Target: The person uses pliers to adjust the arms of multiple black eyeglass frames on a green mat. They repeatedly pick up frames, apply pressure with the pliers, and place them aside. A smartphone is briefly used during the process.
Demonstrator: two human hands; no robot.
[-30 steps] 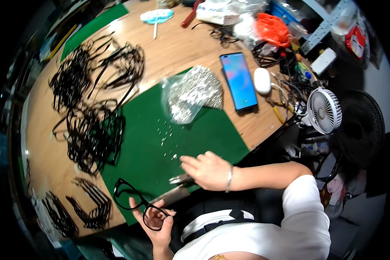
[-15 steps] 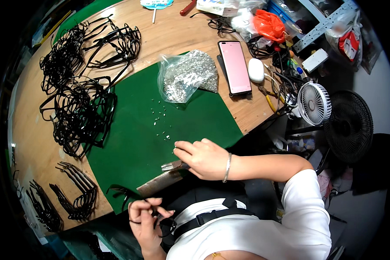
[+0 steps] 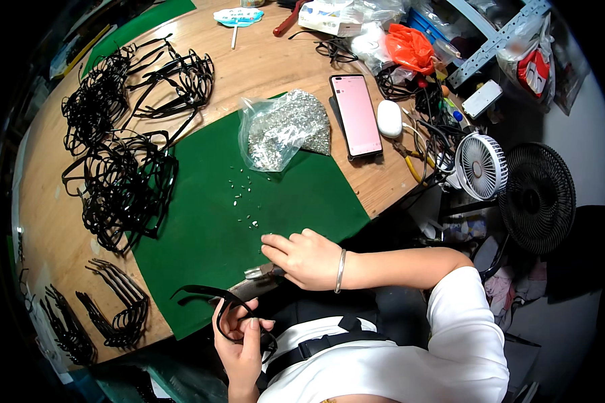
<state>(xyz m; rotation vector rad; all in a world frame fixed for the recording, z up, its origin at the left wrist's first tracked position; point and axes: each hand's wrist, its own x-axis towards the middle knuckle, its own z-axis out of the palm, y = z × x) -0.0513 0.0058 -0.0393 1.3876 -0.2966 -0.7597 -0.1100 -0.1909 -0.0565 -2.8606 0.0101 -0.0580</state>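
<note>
My left hand (image 3: 242, 346) grips a black eyeglass frame (image 3: 206, 291), tilted up, one long arm pointing left over the green mat (image 3: 181, 245). My right hand (image 3: 306, 265) is curled above the mat's front edge, over a silver metal tool (image 3: 259, 271) that appears held in it; its fingertips partly hide what they pinch. Beneath the tool lies a flat metal strip (image 3: 238, 289). Tiny silver pieces (image 3: 244, 196) are scattered beyond my fingers, below a clear bag (image 3: 270, 134) of many more.
Piles of black frames (image 3: 124, 188) and stacked arms (image 3: 121, 312) lie at left on the wooden table (image 3: 50, 248). At right are a phone (image 3: 356, 114), white case (image 3: 390, 119), yellow-handled pliers (image 3: 409, 164), cables, a white fan (image 3: 478, 164), a black fan (image 3: 536, 198) and bags.
The eyeglass frame in my left hand has turned from facing up to nearly edge-on, and that hand has shifted rightward. My right hand stays over the tool. The phone screen changed from blue to pink.
</note>
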